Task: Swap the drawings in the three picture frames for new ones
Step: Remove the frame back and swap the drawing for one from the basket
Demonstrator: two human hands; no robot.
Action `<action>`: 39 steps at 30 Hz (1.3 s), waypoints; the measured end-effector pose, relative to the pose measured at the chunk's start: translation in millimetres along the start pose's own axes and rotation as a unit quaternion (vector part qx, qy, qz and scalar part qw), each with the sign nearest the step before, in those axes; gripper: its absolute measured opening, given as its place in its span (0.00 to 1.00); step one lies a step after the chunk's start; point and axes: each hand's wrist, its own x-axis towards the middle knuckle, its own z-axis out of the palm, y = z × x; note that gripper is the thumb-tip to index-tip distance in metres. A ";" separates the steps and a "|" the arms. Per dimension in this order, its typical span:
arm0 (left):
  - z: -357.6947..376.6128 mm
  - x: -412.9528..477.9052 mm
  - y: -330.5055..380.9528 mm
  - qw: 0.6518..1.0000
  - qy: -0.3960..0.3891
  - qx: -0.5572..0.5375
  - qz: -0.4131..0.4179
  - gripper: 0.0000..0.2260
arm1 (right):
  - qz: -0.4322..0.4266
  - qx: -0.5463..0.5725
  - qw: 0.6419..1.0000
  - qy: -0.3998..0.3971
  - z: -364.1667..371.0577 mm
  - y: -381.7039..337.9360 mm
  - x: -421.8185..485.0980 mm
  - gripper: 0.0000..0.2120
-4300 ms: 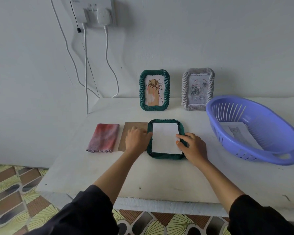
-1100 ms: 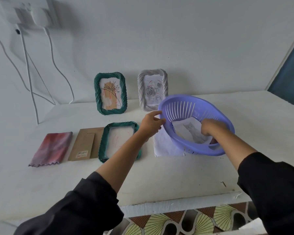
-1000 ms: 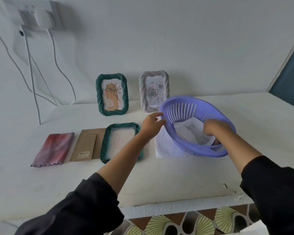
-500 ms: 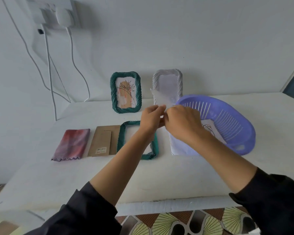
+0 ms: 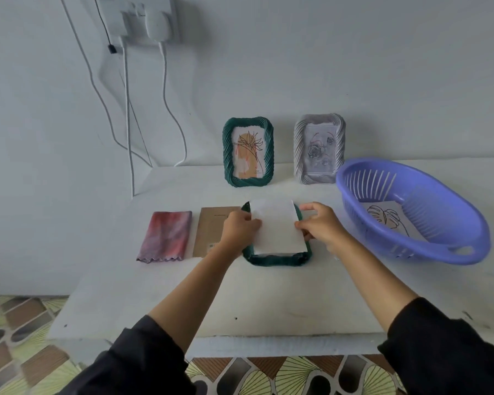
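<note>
Drawing sheet (image 5: pixel 277 226): blank side up, over the flat green frame (image 5: pixel 277 259).
My left hand (image 5: pixel 238 232): pinches its left edge.
My right hand (image 5: pixel 321 225): pinches its right edge.
Farther back: standing green frame (image 5: pixel 228 155) and grey frame (image 5: pixel 300 149), upright at the wall.

Left to right: cloth (image 5: pixel 164 236), backing board (image 5: pixel 210 226), lying frame (image 5: pixel 277 259), basket (image 5: pixel 351 199).

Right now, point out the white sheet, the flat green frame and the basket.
white sheet (image 5: pixel 277 226), head view, middle of its blank side
flat green frame (image 5: pixel 277 260), head view, near rim
basket (image 5: pixel 439 201), head view, inner far wall
</note>
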 end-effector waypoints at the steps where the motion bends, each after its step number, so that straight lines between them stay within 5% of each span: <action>1: -0.8 2.2 -4.2 0.998 0.011 0.061 0.018 0.05 | -0.009 -0.023 1.000 0.015 4.8 1.6 1.8 0.21; 5: -3.3 14.2 -17.6 0.975 0.040 0.212 0.056 0.12 | -0.057 -0.143 0.987 0.051 15.4 3.0 5.5 0.16; 11: -1.4 20.5 -21.2 0.967 0.011 0.249 0.059 0.20 | -0.103 -0.287 0.950 0.062 11.1 7.6 7.2 0.13; 18: 2.2 24.5 -20.6 0.953 0.006 0.297 0.051 0.20 | -0.129 -0.277 0.952 -0.032 -0.3 27.7 18.3 0.15; 31: 4.7 26.8 -20.1 0.957 0.014 0.287 0.043 0.19 | -0.146 -0.242 0.959 -0.025 -1.5 37.5 27.2 0.16; 36: -14.9 25.7 -19.6 0.960 0.148 0.238 0.020 0.17 | -0.144 -0.235 0.961 -0.032 -2.5 37.4 28.0 0.16; 39: -32.9 28.5 -22.8 0.948 0.156 0.273 -0.058 0.19 | -0.143 -0.237 0.960 -0.037 -3.0 37.0 27.4 0.17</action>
